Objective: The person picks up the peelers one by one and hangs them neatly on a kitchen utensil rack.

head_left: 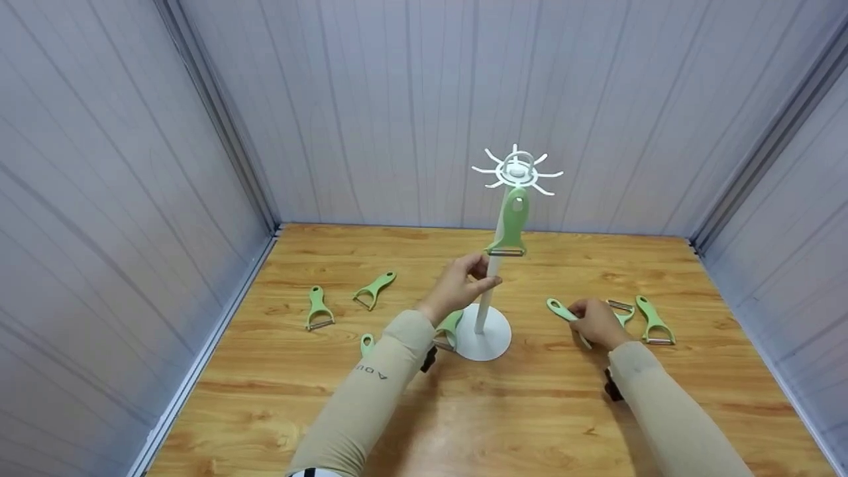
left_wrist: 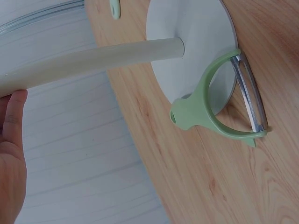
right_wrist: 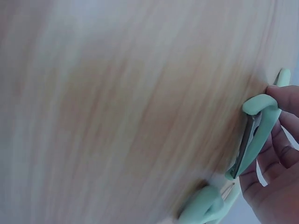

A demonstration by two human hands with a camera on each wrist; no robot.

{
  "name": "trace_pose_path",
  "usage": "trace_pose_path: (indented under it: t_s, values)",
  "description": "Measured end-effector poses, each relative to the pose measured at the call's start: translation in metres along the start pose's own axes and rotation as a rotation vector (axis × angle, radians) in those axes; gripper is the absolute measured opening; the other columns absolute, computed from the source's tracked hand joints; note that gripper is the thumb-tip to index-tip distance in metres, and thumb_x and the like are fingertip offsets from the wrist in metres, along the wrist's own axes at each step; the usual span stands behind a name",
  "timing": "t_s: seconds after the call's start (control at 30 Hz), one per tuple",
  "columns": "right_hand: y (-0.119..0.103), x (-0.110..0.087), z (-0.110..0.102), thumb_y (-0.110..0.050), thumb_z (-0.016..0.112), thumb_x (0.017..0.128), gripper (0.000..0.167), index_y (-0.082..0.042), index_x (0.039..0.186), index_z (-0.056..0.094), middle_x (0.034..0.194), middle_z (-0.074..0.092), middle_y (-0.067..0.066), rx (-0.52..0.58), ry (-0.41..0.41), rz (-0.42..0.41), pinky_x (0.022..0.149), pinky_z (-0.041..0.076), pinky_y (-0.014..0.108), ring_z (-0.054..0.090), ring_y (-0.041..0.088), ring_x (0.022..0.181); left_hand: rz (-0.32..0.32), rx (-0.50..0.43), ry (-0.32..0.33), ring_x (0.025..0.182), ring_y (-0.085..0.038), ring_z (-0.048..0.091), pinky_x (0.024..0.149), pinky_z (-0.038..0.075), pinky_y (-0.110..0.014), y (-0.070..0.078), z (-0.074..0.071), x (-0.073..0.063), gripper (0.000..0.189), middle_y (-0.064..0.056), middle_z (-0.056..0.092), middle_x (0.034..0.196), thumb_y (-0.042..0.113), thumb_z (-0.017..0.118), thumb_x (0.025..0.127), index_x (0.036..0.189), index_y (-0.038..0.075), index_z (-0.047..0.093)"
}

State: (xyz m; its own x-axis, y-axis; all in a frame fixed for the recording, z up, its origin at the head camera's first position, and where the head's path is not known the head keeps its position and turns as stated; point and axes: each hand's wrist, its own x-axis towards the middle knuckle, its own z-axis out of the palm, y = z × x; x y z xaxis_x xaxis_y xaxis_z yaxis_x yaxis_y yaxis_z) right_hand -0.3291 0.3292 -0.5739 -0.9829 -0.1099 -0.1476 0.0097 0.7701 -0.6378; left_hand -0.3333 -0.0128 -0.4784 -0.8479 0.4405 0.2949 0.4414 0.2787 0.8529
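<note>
A white stand (head_left: pixel 485 291) has a round base, an upright pole and a ring of hooks on top. My left hand (head_left: pixel 462 286) holds its pole at mid-height, with thumb and fingers around it. One green peeler (head_left: pixel 514 222) hangs from a front hook, blade down. At the right, my right hand (head_left: pixel 594 322) pinches another green peeler (right_wrist: pixel 266 123) low over the table; its handle (head_left: pixel 560 309) points to the far left. A third peeler (left_wrist: pixel 201 105) overlaps the edge of the stand's base, partly covered by my left wrist in the head view.
Two peelers lie right of my right hand, a nearer peeler (head_left: pixel 621 309) partly hidden by it and an outer peeler (head_left: pixel 654 321). Several more lie at the left, including a left peeler (head_left: pixel 318 308) and a far peeler (head_left: pixel 375 290). Pale panel walls (head_left: pixel 371 119) enclose the wooden table (head_left: pixel 265 411).
</note>
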Motion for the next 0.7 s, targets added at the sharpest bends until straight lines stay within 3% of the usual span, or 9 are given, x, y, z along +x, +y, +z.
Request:
trace_pose_path:
  t_s: [0.2, 0.7]
  values:
    - [-0.002, -0.005, 0.0, 0.001, 0.069, 0.1, 0.024, 0.007, 0.123, 0.072, 0.107, 0.072, 0.017, -0.015, 0.002, 0.005, 0.085, 0.053, 0.042, 0.064, 0.028, 0.097, 0.009, -0.003, 0.0, 0.089, -0.007, 0.064, 0.08, 0.054, -0.023, -0.001, 0.002, 0.001, 0.015, -0.013, 0.077, 0.102, 0.014, 0.077, 0.102, 0.109, 0.002, 0.07]
    - [-0.032, -0.022, -0.009, -0.007, 0.064, 0.106, 0.033, 0.004, 0.137, 0.067, 0.121, 0.07, 0.021, 0.033, 0.054, -0.057, 0.088, 0.055, 0.047, 0.065, 0.031, 0.105, 0.027, -0.016, 0.01, 0.087, -0.008, 0.062, 0.077, 0.052, -0.023, -0.001, 0.001, 0.0, 0.015, -0.011, 0.075, 0.099, 0.013, 0.078, 0.102, 0.107, 0.002, 0.069]
